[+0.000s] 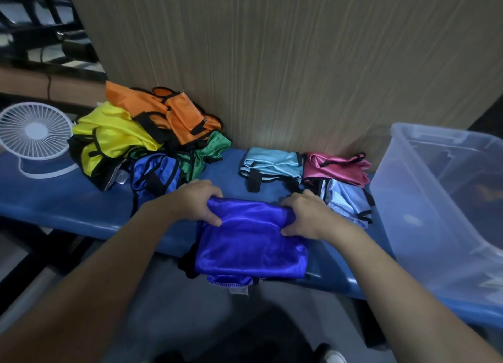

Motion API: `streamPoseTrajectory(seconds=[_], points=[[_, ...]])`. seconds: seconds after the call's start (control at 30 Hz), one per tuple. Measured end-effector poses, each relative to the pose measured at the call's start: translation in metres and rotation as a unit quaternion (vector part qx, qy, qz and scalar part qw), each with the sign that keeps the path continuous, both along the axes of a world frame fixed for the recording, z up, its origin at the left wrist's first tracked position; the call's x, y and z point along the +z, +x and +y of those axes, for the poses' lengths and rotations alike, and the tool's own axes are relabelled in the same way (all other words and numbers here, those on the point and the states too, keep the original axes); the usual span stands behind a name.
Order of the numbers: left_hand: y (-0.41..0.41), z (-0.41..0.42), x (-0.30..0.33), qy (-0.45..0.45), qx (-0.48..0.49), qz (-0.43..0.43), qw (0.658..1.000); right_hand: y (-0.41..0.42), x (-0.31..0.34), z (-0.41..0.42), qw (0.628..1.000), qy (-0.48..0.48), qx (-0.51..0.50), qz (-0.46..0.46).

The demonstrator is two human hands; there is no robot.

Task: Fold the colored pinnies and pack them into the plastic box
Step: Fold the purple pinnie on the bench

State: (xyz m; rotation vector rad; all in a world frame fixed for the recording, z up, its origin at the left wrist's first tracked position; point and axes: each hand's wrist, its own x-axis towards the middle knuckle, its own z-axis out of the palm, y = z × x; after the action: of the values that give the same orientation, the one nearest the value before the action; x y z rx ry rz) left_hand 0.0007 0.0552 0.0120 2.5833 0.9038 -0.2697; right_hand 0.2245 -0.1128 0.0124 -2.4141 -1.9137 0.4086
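Slippery purple pinny [251, 243] half off the bench [68, 199]
Both hands, left hand [197, 199] and right hand [304, 215], pinch its far edge; loosen up and it probably slides to the floor.

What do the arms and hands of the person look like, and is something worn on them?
Both forearms are bare up to the frame edge, with no sleeve showing. The left hand and the right hand wear no gloves. I see no watch, ring or bracelet on them. The nails look short and plain.

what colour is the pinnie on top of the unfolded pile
Orange with black trim, lying over the yellow pinnie; the head view shows it.
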Motion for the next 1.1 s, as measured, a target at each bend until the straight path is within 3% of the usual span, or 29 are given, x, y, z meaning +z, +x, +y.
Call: streamPoseTrajectory(seconds=[0.13,0.27,0.57,0.73,0.97,1.1], points=[[-0.003,-0.001,0.001,-0.056,0.023,-0.074,0.995,0.004,-0.004,0.002,0.999,0.011,0.008,0.030],[-0.005,0.005,0.000,-0.033,0.060,-0.151,0.986,0.009,-0.005,0.006,0.995,0.048,-0.028,0.084],[0.001,0.013,-0.018,0.181,0.007,-0.333,0.925,0.016,0.000,0.014,0.981,0.181,-0.035,0.053],[-0.006,0.009,-0.025,0.236,-0.040,-0.352,0.905,0.014,-0.006,0.007,0.971,0.234,0.012,0.042],[-0.035,-0.006,-0.021,0.261,-0.120,-0.317,0.904,-0.006,-0.012,-0.015,0.940,0.277,0.145,-0.136],[-0.047,-0.012,-0.025,0.267,-0.165,-0.295,0.903,-0.010,-0.024,-0.020,0.925,0.280,0.178,-0.185]])
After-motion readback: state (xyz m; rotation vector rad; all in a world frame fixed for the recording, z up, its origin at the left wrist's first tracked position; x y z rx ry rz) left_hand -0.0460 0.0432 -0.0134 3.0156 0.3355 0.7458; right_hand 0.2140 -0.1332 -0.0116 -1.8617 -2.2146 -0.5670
